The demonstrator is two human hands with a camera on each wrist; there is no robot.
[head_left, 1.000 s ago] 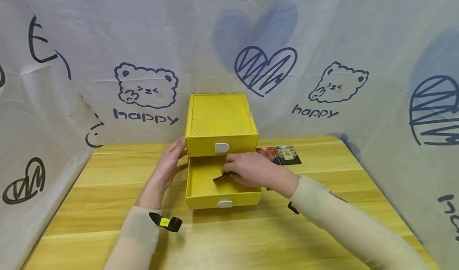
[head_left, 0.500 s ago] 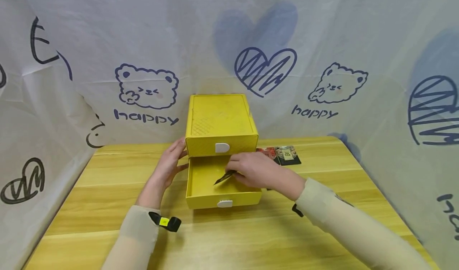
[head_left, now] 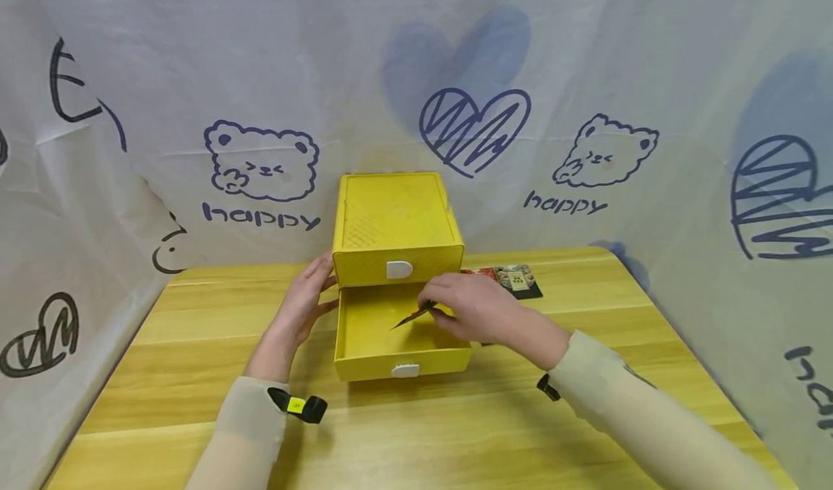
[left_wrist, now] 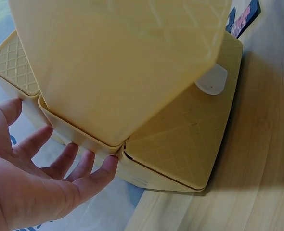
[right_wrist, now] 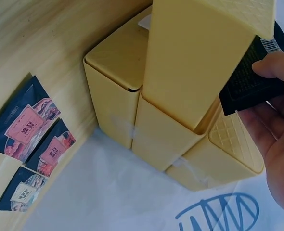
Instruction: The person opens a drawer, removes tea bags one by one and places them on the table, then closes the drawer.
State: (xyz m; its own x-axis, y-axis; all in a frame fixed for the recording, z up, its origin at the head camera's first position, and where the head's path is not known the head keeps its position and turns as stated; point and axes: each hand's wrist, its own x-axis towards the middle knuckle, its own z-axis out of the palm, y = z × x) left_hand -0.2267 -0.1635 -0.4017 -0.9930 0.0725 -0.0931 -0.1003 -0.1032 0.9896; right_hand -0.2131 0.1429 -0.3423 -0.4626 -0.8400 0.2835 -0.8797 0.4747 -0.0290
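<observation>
A yellow drawer unit (head_left: 397,212) stands on the table, its middle drawer (head_left: 371,327) pulled out. My right hand (head_left: 478,306) is over that drawer and pinches a dark sachet (head_left: 413,316) between thumb and fingers. In the right wrist view the sachet (right_wrist: 248,77) shows its black back with a barcode, beside the drawer's wall. The sachet's lower corner points down into the drawer. My left hand (head_left: 306,298) is at the unit's left side. In the left wrist view its fingertips (left_wrist: 110,163) touch the side wall, fingers spread and slightly bent.
Several dark sachets with printed labels (right_wrist: 29,127) lie on the table (head_left: 573,345) to the right of the unit. White handles (head_left: 400,269) stick out from the drawer fronts. A patterned white cloth (head_left: 364,56) hangs behind the table.
My right hand has shifted slightly to the right, and the sachet tilts more, showing more of its edge. The left hand stays at the unit's side. The view has shifted slightly.
</observation>
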